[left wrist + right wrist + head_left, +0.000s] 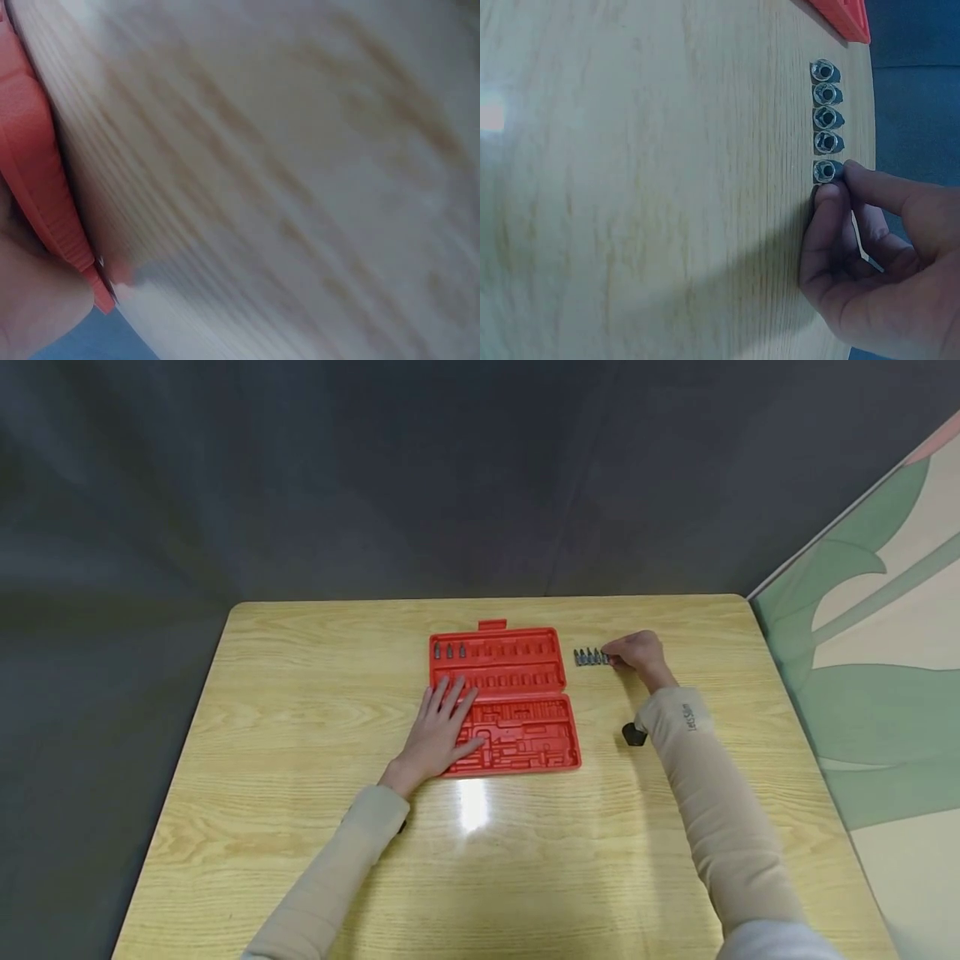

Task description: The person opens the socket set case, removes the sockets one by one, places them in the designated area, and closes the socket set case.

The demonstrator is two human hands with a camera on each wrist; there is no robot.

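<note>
Left hand [442,727] lies flat and open on the red case [517,672]; right hand [870,255] pinches the end socket [825,171]; a careless nudge could topple its neighbours

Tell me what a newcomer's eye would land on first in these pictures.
First, the bright red tool case lying open in the middle of the wooden table, with the left hand resting flat on its near left part. Next, to the right of the case, a short row of small metal sockets standing on the table, where the right hand pinches the end socket.
</note>
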